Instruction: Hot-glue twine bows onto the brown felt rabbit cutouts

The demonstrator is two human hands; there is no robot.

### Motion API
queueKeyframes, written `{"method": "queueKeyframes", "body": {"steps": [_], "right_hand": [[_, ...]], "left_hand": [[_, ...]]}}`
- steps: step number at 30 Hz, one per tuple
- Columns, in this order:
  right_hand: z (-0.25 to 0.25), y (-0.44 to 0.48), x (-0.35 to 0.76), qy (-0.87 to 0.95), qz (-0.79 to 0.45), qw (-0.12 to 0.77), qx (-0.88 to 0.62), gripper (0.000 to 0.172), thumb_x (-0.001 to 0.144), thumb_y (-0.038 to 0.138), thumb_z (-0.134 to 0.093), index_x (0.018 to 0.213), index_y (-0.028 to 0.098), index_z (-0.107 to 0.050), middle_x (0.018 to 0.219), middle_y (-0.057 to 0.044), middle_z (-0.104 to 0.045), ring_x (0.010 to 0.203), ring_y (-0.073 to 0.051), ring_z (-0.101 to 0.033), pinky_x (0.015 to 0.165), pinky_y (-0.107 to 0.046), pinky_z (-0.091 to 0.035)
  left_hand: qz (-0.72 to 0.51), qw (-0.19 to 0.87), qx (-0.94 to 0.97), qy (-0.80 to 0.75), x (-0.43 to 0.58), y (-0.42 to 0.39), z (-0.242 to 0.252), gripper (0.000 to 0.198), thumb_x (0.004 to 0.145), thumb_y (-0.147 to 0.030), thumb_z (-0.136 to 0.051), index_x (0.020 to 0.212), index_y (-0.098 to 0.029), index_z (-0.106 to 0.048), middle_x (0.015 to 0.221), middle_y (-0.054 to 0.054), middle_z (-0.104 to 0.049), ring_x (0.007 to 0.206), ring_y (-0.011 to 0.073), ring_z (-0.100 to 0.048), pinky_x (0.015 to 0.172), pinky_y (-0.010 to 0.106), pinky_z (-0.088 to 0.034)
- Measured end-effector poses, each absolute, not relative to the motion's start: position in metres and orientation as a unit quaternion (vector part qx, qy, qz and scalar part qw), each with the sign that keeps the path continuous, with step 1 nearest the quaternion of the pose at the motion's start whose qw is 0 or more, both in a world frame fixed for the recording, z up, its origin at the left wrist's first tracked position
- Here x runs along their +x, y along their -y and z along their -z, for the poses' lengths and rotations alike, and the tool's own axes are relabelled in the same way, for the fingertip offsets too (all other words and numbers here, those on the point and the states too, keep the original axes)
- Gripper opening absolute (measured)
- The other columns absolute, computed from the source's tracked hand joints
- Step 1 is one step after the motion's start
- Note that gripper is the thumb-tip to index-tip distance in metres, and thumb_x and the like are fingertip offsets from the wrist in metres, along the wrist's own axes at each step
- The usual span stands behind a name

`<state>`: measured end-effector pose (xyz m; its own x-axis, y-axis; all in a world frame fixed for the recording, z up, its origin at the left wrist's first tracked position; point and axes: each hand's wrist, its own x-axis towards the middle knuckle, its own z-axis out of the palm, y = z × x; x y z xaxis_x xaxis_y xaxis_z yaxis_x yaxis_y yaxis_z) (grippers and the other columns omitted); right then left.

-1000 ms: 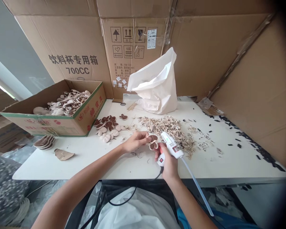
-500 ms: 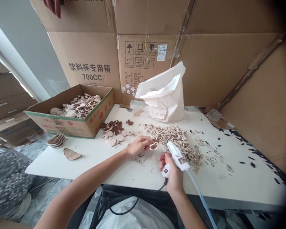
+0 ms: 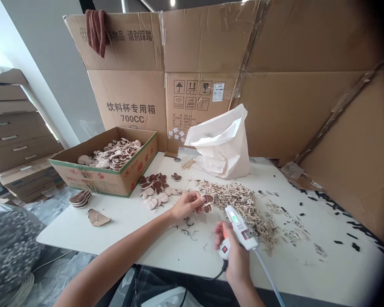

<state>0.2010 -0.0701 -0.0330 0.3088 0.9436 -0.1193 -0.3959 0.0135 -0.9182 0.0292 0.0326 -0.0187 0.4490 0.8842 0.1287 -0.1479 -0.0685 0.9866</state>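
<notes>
My left hand (image 3: 189, 204) pinches a small brown felt piece with a pale edge (image 3: 208, 204) above the table. My right hand (image 3: 233, 247) is wrapped round the handle of a white glue gun (image 3: 241, 228), its nozzle pointing up and left, a little apart from the felt piece. A green light glows on the gun, and a pale glue stick (image 3: 269, 275) trails from its rear. Just behind both hands lies a heap of thin beige strips (image 3: 240, 200). Left of it is a pile of brown and cream felt pieces (image 3: 155, 185).
A cardboard box (image 3: 128, 183) of similar pieces stands at the left, with a small stack (image 3: 80, 198) and a torn cardboard scrap (image 3: 98, 218) before it. A white bag (image 3: 224, 149) stands at the back. Black bits (image 3: 355, 246) scatter along the right edge.
The head view has tilted up, so everything sits lower and more of the cardboard wall shows. The felt piece in my left hand has turned, showing more of its brown face. My right hand keeps its grip.
</notes>
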Motion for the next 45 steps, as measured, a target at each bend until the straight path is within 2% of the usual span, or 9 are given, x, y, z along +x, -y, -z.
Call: {"method": "queueKeyframes", "body": {"steps": [14, 17, 21, 25, 30, 35, 37, 41, 45], "right_hand": [[0.038, 0.068, 0.202, 0.3, -0.498, 0.653, -0.485, 0.04, 0.078, 0.053, -0.084, 0.09, 0.018, -0.071, 0.072, -0.003, -0.07, 0.046, -0.012, -0.053, 0.041, -0.024, -0.042], [0.038, 0.068, 0.203, 0.301, -0.499, 0.656, -0.479, 0.039, 0.077, 0.053, -0.084, 0.088, 0.019, -0.071, 0.07, -0.002, -0.069, 0.046, -0.013, -0.053, 0.04, -0.024, -0.042], [0.041, 0.066, 0.203, 0.304, -0.492, 0.655, -0.487, 0.037, 0.077, 0.053, -0.084, 0.087, 0.019, -0.072, 0.07, -0.002, -0.068, 0.045, -0.013, -0.052, 0.04, -0.025, -0.042], [0.043, 0.065, 0.204, 0.312, -0.487, 0.653, -0.49, 0.035, 0.079, 0.051, -0.083, 0.088, 0.019, -0.072, 0.073, -0.002, -0.07, 0.046, -0.012, -0.053, 0.043, -0.025, -0.044], [0.043, 0.067, 0.205, 0.323, -0.492, 0.649, -0.482, 0.034, 0.08, 0.049, -0.082, 0.085, 0.018, -0.071, 0.074, -0.002, -0.069, 0.047, -0.012, -0.052, 0.043, -0.025, -0.042], [0.041, 0.067, 0.205, 0.325, -0.492, 0.641, -0.491, 0.035, 0.078, 0.051, -0.083, 0.084, 0.018, -0.071, 0.073, -0.002, -0.069, 0.046, -0.011, -0.052, 0.044, -0.025, -0.042], [0.041, 0.067, 0.205, 0.33, -0.489, 0.639, -0.493, 0.034, 0.079, 0.051, -0.082, 0.082, 0.018, -0.071, 0.072, -0.002, -0.07, 0.045, -0.012, -0.052, 0.043, -0.025, -0.041], [0.04, 0.067, 0.205, 0.342, -0.486, 0.639, -0.489, 0.032, 0.081, 0.049, -0.08, 0.08, 0.018, -0.069, 0.072, -0.002, -0.07, 0.045, -0.011, -0.052, 0.043, -0.025, -0.038], [0.04, 0.068, 0.205, 0.337, -0.491, 0.638, -0.487, 0.033, 0.08, 0.05, -0.081, 0.079, 0.019, -0.068, 0.074, -0.002, -0.07, 0.045, -0.011, -0.052, 0.043, -0.025, -0.038]], "left_hand": [[-0.412, 0.58, 0.611, -0.348, 0.011, -0.043, -0.005, 0.049, 0.091, -0.063, -0.067, 0.076, -0.017, -0.057, 0.06, -0.001, -0.058, 0.053, 0.0106, -0.05, 0.055, 0.025, -0.04], [-0.562, 0.487, 0.552, -0.378, -0.026, -0.067, -0.043, 0.048, 0.092, -0.063, -0.065, 0.079, -0.017, -0.059, 0.077, 0.006, -0.069, 0.064, 0.0132, -0.06, 0.059, 0.025, -0.045], [-0.739, 0.357, 0.416, -0.391, -0.08, -0.095, -0.081, 0.059, 0.1, -0.07, -0.041, 0.118, -0.016, -0.057, 0.095, 0.011, -0.073, 0.071, 0.0155, -0.066, 0.072, 0.03, -0.055], [-0.651, 0.293, 0.503, -0.488, -0.099, -0.099, -0.059, 0.047, 0.094, -0.061, -0.059, 0.098, -0.015, -0.066, 0.08, 0.007, -0.071, 0.063, 0.0144, -0.06, 0.063, 0.026, -0.048], [-0.446, 0.059, 0.633, -0.629, -0.094, -0.092, -0.001, 0.051, 0.102, -0.051, -0.045, 0.063, -0.02, -0.055, 0.065, 0.005, -0.061, 0.065, 0.0186, -0.055, 0.065, 0.031, -0.04], [-0.316, -0.041, 0.668, -0.673, -0.103, -0.099, 0.02, 0.025, 0.099, -0.033, -0.049, 0.108, -0.018, -0.067, 0.118, 0.016, -0.067, 0.113, 0.0315, -0.059, 0.093, 0.04, -0.044], [-0.272, -0.017, 0.639, -0.719, -0.108, -0.101, 0.025, 0.034, 0.097, -0.037, -0.052, 0.121, -0.016, -0.064, 0.131, 0.019, -0.063, 0.124, 0.0366, -0.053, 0.101, 0.044, -0.041], [-0.242, 0.017, 0.629, -0.738, -0.111, -0.099, 0.033, 0.043, 0.098, -0.051, -0.049, 0.112, -0.015, -0.067, 0.123, 0.021, -0.066, 0.121, 0.0389, -0.055, 0.097, 0.045, -0.043], [-0.245, 0.02, 0.631, -0.736, -0.11, -0.098, 0.033, 0.033, 0.095, -0.043, -0.053, 0.106, -0.015, -0.067, 0.118, 0.019, -0.068, 0.117, 0.0379, -0.056, 0.093, 0.043, -0.044]]}}
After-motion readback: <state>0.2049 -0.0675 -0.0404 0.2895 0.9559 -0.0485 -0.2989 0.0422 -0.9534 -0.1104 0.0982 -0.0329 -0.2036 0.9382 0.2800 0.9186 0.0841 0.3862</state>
